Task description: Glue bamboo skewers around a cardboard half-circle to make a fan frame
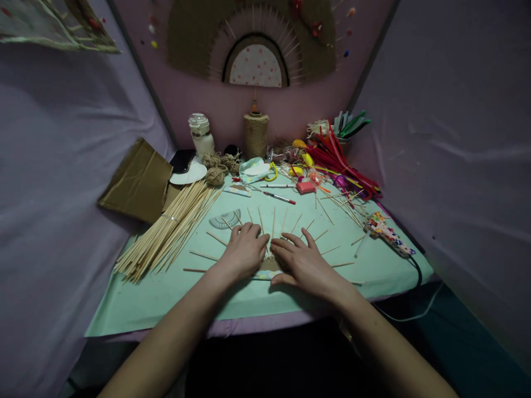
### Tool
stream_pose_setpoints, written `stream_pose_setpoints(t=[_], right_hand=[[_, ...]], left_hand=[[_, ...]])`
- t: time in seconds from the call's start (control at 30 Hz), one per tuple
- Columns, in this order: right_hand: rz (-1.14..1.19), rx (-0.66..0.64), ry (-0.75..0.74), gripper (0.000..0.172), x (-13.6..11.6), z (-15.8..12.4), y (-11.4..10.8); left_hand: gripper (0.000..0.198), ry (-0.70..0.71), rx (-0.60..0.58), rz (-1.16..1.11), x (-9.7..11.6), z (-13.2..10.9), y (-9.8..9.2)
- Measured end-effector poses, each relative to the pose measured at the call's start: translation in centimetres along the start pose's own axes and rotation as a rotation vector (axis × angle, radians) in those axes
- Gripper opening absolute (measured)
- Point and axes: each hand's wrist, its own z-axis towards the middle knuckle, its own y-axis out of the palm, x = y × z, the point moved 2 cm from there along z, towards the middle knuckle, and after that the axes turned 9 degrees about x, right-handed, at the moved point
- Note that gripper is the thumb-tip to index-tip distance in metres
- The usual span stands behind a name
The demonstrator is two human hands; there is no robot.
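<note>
- Brown cardboard (130,182) stands tilted at far left.
- Bundled sticks (166,232) lie beside it.
- Left hand (245,249) curls over the fanned sticks (274,222); whether it pinches one, I cannot tell.
- Cardboard base (271,266) of the fan lies on the table between both hands.
- Right hand (305,262) rests open, fingers spread.
- Floral-patterned glue gun (390,235) lies far right.

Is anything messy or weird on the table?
Yes, a bit: the loose sticks by the glue gun lie crisscrossed, pointing different ways, while those in the bundle on the left point mostly one way. I see no spill.
</note>
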Motion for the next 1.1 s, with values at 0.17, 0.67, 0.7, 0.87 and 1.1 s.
stream_pose_setpoints(t=[0.17,0.67,0.7,0.87,1.1], right_hand=[[-0.010,0.000,0.002,0.069,0.0,0.0,0.1],[-0.043,0.040,0.006,0.066,-0.3,-1.2,-1.4],[-0.039,0.043,0.004,0.064,-0.5,-1.4,-1.5],[-0.025,0.058,0.014,0.053,-1.3,-2.4,-1.9],[-0.028,0.052,0.015,0.055,-1.9,-2.7,-1.4]], left_hand=[[0.027,0.002,-0.010,-0.020,0.0,-0.1,0.1],[0.020,-0.055,0.214,-0.176,0.3,-3.9,-1.7],[0.017,-0.044,0.238,-0.190,0.6,-4.5,-1.7],[0.014,-0.016,0.282,-0.233,2.4,-6.1,-1.4],[0.025,-0.021,0.244,-0.207,3.5,-6.3,-1.0]])
